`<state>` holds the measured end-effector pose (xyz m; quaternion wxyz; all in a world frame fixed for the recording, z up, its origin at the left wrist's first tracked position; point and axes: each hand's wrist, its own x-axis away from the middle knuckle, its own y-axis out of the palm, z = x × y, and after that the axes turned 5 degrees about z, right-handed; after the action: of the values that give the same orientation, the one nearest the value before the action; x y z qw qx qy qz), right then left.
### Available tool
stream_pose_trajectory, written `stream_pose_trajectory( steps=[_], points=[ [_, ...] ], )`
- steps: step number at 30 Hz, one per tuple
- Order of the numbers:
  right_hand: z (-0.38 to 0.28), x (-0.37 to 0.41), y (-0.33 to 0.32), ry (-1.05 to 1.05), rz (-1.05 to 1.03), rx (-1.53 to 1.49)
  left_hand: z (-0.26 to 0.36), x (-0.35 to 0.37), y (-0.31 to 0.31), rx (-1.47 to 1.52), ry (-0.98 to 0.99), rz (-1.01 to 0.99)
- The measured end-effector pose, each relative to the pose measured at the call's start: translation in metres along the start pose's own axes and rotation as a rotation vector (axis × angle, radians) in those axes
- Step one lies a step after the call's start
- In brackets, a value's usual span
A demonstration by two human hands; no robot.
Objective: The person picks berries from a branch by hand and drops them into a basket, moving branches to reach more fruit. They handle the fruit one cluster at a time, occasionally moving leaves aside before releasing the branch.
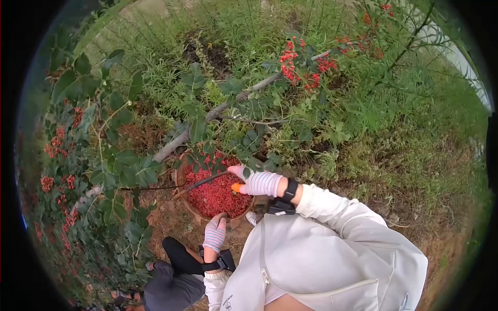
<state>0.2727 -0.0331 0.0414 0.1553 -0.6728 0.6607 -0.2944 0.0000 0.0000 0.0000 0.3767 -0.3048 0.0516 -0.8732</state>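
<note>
A round brown basket full of small red berries stands in front of me. Over its right side reaches my right hand, in a striped fingerless glove with an orange cap on the thumb. Its bare fingers close on a thin brown branch that crosses above the berries; the thumb stays apart from them. At the basket's near edge is my left hand, in a matching glove. Its fingers are pressed together by the rim, and whatever they hold is hidden.
A thick grey branch slants across beyond the basket, bearing red berry clusters. Leafy bushes with more clusters fill the left. A person in dark clothes is at the lower left. Weeds and dry grass cover the ground.
</note>
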Motion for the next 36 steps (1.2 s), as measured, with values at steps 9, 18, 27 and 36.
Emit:
stream_pose_trajectory(
  steps=[9,18,27,36],
  points=[
    [0.019,0.077,-0.176,-0.439,0.76,-1.278,0.295,-0.007,0.065,-0.557,1.225,0.321],
    [0.072,0.017,-0.163,0.433,1.427,-0.481,0.352,-0.128,0.076,-1.122,0.684,0.321],
    [0.095,0.044,-0.173,-0.333,1.406,-0.418,0.338,-0.112,0.083,-1.027,0.764,0.331],
    [0.113,0.104,-0.184,-0.284,1.545,-0.531,0.333,-0.101,0.079,-0.986,0.902,0.383]
  ],
)
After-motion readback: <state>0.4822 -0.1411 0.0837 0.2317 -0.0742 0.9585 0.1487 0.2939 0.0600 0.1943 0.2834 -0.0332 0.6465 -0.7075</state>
